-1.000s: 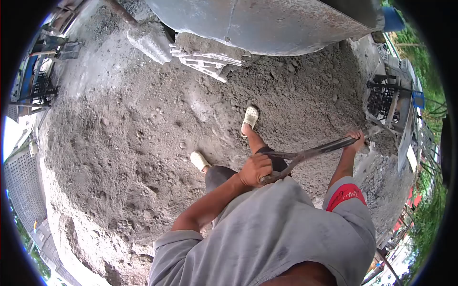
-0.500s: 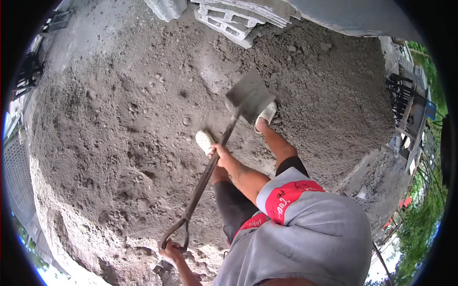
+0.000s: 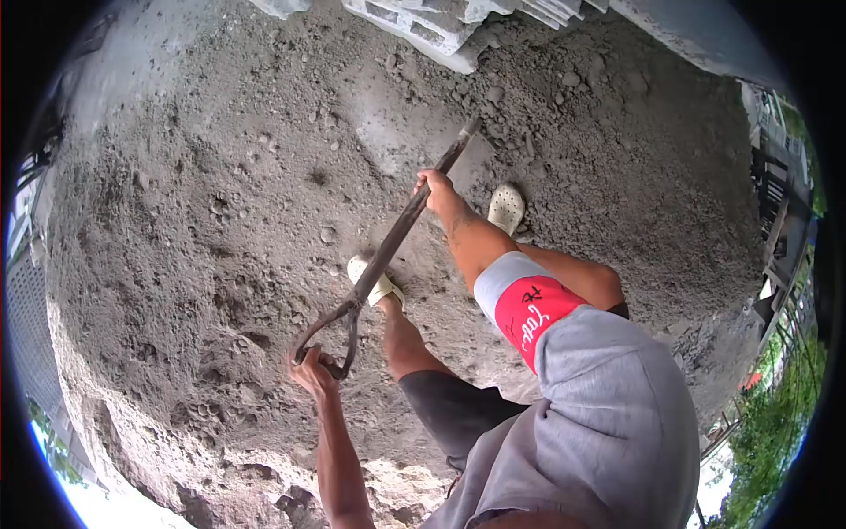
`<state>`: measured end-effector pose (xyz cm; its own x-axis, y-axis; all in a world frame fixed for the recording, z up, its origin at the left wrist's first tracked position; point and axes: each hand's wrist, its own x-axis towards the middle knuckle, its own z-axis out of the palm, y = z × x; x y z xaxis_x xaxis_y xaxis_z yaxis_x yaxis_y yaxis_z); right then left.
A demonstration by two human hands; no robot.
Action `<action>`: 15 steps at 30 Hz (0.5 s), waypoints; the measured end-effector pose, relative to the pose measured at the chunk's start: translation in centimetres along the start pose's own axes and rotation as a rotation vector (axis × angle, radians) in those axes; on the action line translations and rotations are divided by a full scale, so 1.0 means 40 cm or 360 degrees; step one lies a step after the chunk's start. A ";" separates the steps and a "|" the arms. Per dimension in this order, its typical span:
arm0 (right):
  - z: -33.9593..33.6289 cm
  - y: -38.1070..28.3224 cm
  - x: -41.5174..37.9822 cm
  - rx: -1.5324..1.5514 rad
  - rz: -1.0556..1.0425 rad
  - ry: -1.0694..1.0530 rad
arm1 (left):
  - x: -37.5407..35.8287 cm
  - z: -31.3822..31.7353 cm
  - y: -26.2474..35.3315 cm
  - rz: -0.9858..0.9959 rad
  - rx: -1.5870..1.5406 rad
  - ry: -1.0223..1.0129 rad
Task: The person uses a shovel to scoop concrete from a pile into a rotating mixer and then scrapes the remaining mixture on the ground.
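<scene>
A shovel (image 3: 399, 231) with a dark shaft and a forked, D-shaped handle slants across the middle of the view. My left hand (image 3: 315, 371) is closed around the grip at its lower end. Farther up, my right hand (image 3: 433, 188) wraps around the shaft, with that arm stretched forward. The shaft's far end reaches loose grey soil (image 3: 538, 119); the blade cannot be made out clearly there. Pale clogs are on my feet, the left clog (image 3: 374, 280) beside the shaft and the right clog (image 3: 507, 209) beyond my right forearm.
Grey hollow blocks (image 3: 423, 26) lie at the top, beside a pale slab-like surface (image 3: 696, 40) at upper right. Lumpy, uneven soil (image 3: 194, 238) spreads around my feet. Stacked clutter (image 3: 775, 198) and greenery (image 3: 775, 414) line the right edge.
The shovel has pushed forward, and its broad blade face no longer shows. My right hand moved up and away with the shaft; my left hand rose. My body leans farther forward.
</scene>
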<state>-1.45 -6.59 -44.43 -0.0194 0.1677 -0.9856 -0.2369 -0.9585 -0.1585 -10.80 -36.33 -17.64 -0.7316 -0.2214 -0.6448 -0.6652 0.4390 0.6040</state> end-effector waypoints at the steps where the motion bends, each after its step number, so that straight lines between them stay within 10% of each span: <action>1: -0.014 0.001 0.011 -0.0027 0.0036 -0.0019 | -0.013 -0.013 -0.020 0.0086 -0.0101 0.0019; 15: -0.176 -0.252 -0.534 0.0321 -0.0085 -0.0036 | -0.342 -0.156 0.168 0.0315 -0.0051 -0.0279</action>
<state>8.21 -2.15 -22.18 -0.0230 0.2243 -0.9743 -0.4276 -0.8831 -0.1932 -6.19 -35.77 -1.85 -0.8129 0.0213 -0.5821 -0.5181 0.4301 0.7393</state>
